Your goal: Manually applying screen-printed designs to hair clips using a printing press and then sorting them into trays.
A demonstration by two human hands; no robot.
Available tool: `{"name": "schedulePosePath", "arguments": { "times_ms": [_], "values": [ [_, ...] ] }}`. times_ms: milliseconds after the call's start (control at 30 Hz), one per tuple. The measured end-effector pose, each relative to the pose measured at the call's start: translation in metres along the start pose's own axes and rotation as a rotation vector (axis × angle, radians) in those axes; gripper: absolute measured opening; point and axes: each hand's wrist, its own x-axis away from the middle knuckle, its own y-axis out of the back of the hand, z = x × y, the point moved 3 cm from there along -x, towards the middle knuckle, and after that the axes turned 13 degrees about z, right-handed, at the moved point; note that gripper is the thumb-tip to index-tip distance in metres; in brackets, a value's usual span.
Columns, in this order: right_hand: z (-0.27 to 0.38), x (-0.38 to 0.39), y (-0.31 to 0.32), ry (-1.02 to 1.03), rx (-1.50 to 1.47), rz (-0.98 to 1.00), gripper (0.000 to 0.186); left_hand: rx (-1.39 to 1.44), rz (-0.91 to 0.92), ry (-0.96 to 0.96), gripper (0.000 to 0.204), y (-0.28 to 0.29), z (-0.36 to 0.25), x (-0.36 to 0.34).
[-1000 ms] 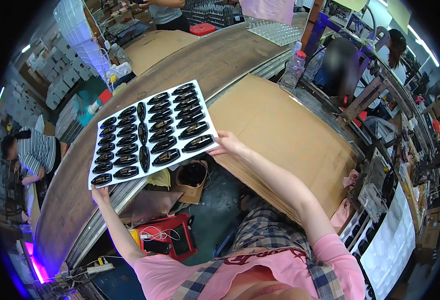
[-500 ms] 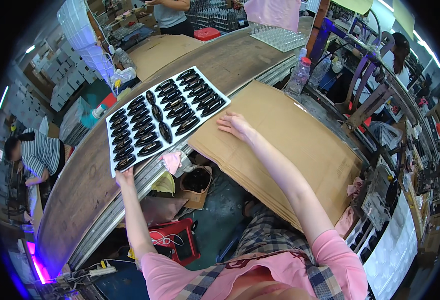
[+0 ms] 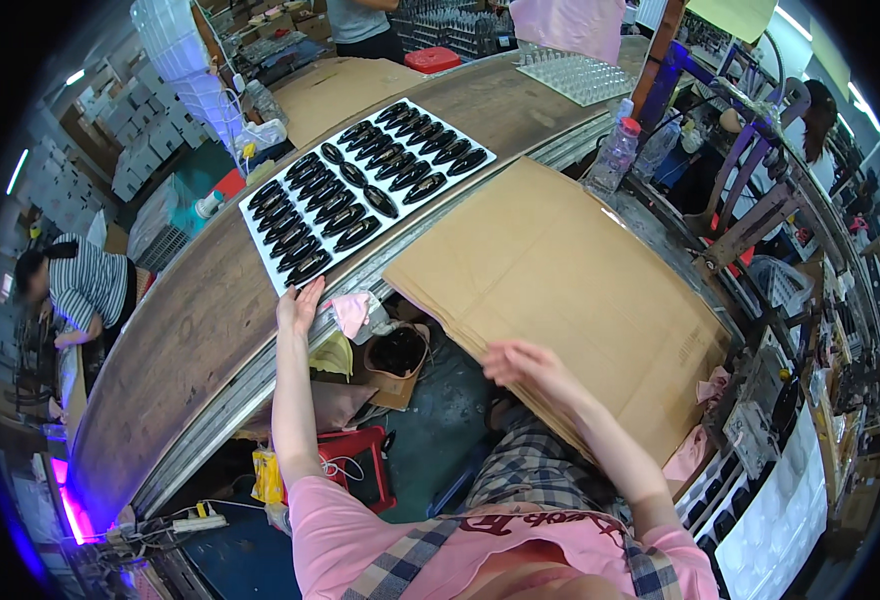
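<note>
A white tray (image 3: pixel 410 206) holding rows of glossy black oval pieces lies on the long curved wooden bench (image 3: pixel 165 350). My left hand (image 3: pixel 300 305) is at its near left corner, fingertips touching the edge with fingers extended. My right hand (image 3: pixel 520 365), fingers loose and apart, is over the lower left edge of a large cardboard sheet (image 3: pixel 560 260), holding nothing. A small pink cloth (image 3: pixel 352 312) lies just right of my left hand.
At right stand a plastic bottle (image 3: pixel 610 160), machine framework (image 3: pixel 730 245) and white moulded sheets (image 3: pixel 770 510). A clear tray (image 3: pixel 575 75) sits at the back. A worker in stripes (image 3: pixel 85 280) is at left. Below are a bag (image 3: pixel 395 350) and red stool (image 3: pixel 380 470).
The tray has moved away from me onto the bench. My right hand has released it and drawn back toward my body; my left hand has risen with the tray's corner and its fingers have loosened.
</note>
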Motion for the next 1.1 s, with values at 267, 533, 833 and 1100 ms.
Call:
{"name": "schedulePosePath", "arguments": {
  "times_ms": [267, 533, 833, 1100],
  "values": [
    [-0.017, 0.115, -0.025, -0.004, -0.075, -0.129, 0.035, -0.157, -0.081, -0.073, 0.039, -0.003, -0.001, 0.003],
    [-0.024, 0.133, -0.036, 0.037, -0.107, -0.190, 0.033, -0.216, -0.072, 0.000, 0.034, 0.016, -0.018, -0.008],
    [-0.036, 0.187, -0.037, 0.140, -0.022, -0.300, 0.032, -0.623, 0.369, 0.577, 0.026, -0.118, 0.089, 0.079],
    [-0.010, 0.280, -0.075, 0.293, 0.011, -0.589, 0.031, -1.011, 1.171, 0.945, 0.011, -0.244, 0.335, 0.235]
  ]
}}
